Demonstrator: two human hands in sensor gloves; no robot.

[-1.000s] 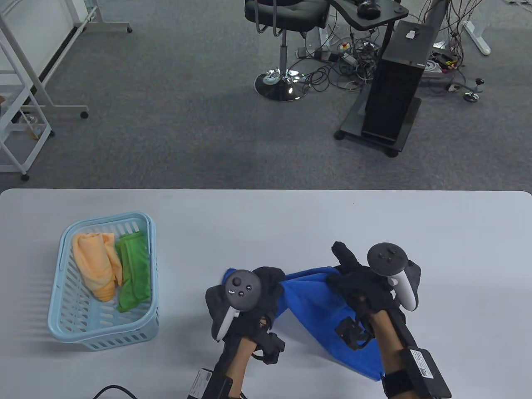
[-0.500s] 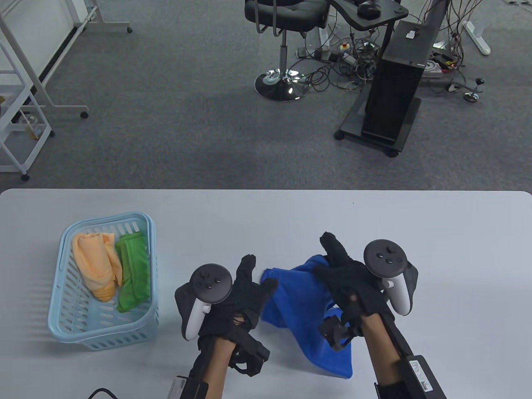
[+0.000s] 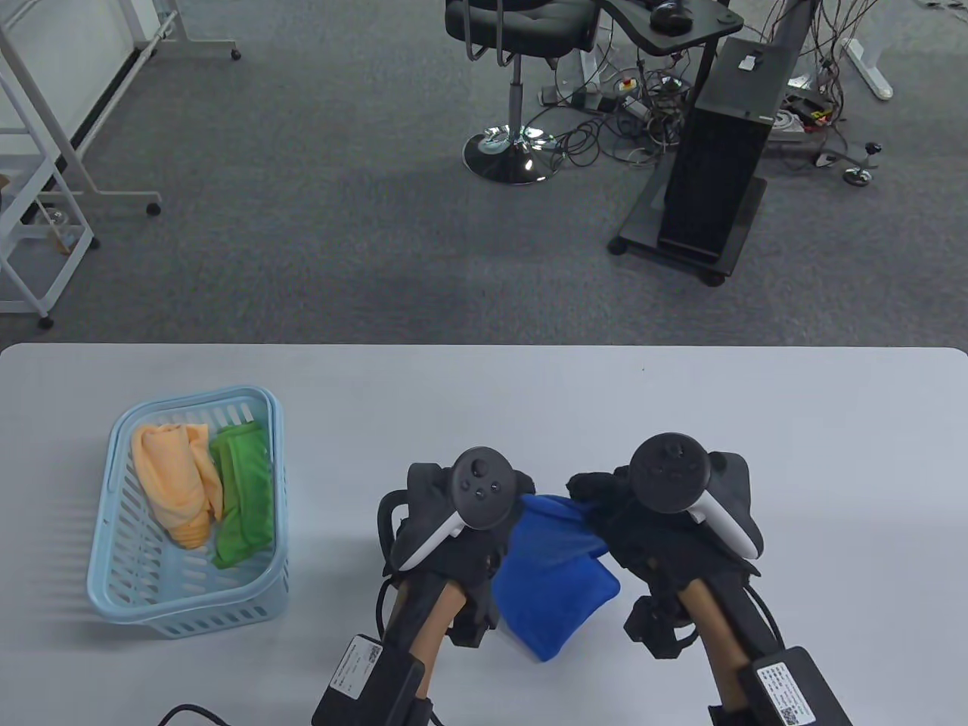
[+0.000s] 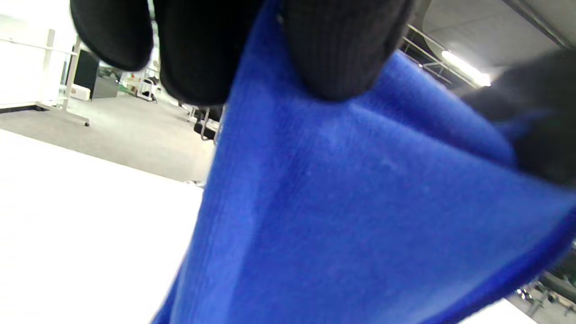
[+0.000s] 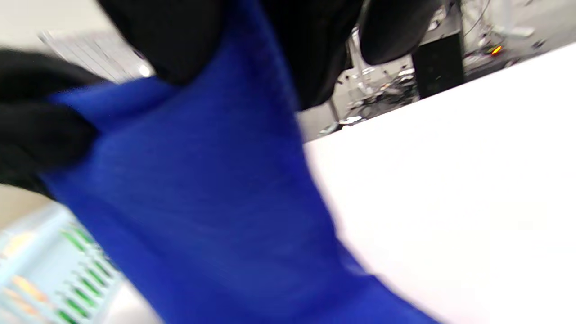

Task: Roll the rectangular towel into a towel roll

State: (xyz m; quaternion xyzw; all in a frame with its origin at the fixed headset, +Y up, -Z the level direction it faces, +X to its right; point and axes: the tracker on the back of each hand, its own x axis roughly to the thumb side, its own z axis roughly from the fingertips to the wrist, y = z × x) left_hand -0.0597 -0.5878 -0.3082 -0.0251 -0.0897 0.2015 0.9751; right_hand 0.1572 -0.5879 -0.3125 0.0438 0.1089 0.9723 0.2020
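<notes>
A blue towel [image 3: 556, 575] hangs between my two hands above the white table [image 3: 756, 454], its lower end touching the tabletop near the front. My left hand [image 3: 484, 529] grips its left top edge; in the left wrist view the gloved fingers [image 4: 333, 49] pinch the blue towel [image 4: 360, 202]. My right hand [image 3: 620, 514] grips the right top edge; in the right wrist view the fingers [image 5: 166, 40] clamp the blue towel [image 5: 216, 202]. The two hands are close together, with the towel sagging in a fold between them.
A light blue plastic basket [image 3: 113, 597] stands at the table's left with an orange towel [image 3: 174, 484] and a green towel [image 3: 242, 507] in it. The basket also shows in the right wrist view [image 5: 27, 270]. Office chair, desk and cables stand beyond the table's far edge.
The left hand moved right and took hold of the towel's left edge. Both hands lifted the towel off the table and came closer together; the towel now hangs folded between them.
</notes>
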